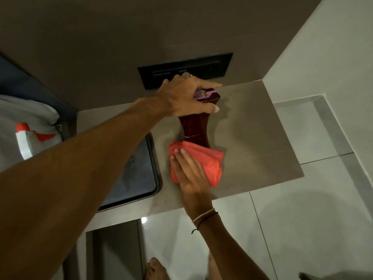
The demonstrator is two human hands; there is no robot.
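Observation:
A dark red vase (195, 128) with purple flowers in its mouth stands on a pale shelf top (252, 138). My left hand (187, 96) grips the vase's rim from above, fingers and thumb curled round it. My right hand (187, 168) lies flat with straight fingers on a folded orange-red cloth (210, 164), pressing it against the shelf at the vase's foot. The cloth hides the base of the vase.
A dark tray (139, 174) lies left of the cloth on the shelf. A black switch panel (207, 67) is on the wall behind the vase. A white spray bottle (26, 140) with an orange trigger lies at far left. White floor tiles (302, 229) and my bare foot (155, 269) are below.

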